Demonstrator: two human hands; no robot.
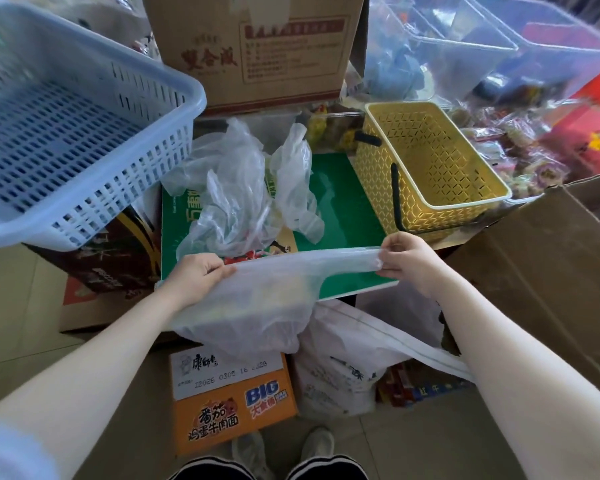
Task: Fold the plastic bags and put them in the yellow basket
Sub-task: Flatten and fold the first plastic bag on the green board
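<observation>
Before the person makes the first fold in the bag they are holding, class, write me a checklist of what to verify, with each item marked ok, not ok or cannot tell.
1. Both hands grip the held bag: left hand on one end, right hand pinching the other. Ok.
2. Bag stretched flat: top edge taut, lower part sags and wrinkles. Not ok.
3. Green box top has bare space for folding. Ok.
4. Yellow basket upright and open, beside the right hand. Ok.
5. Basket empty: none visible inside. Ok.
6. Crumpled bags remaining: number, cannot tell.
</observation>
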